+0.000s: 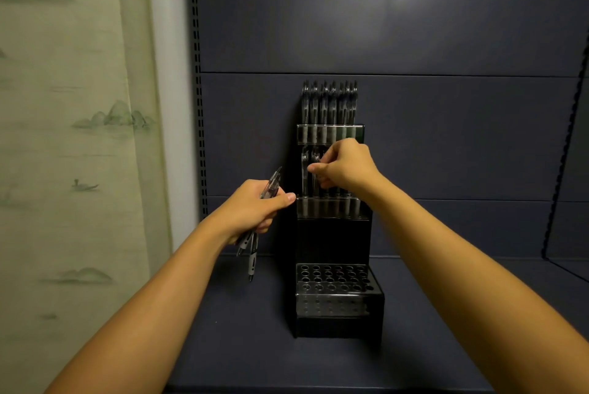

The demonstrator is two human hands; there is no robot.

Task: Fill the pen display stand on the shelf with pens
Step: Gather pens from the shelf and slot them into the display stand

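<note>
The pen display stand (pixel 334 234) is on the dark shelf (pixel 242 346), its back against the rear panel, and it rises in three steps. The left hand (pixel 258 210), just left of the stand, grasps a small bundle of pens (pixel 251 253) — I judge it is the supply, kept near so the other hand can take one quickly. The right hand (pixel 342 167), in front of the middle step, pinches the top of one pen there, probably to guide it into its hole. The stand is black with clear fronts; top step full, middle step partly full, lowest step — only open holes.
</note>
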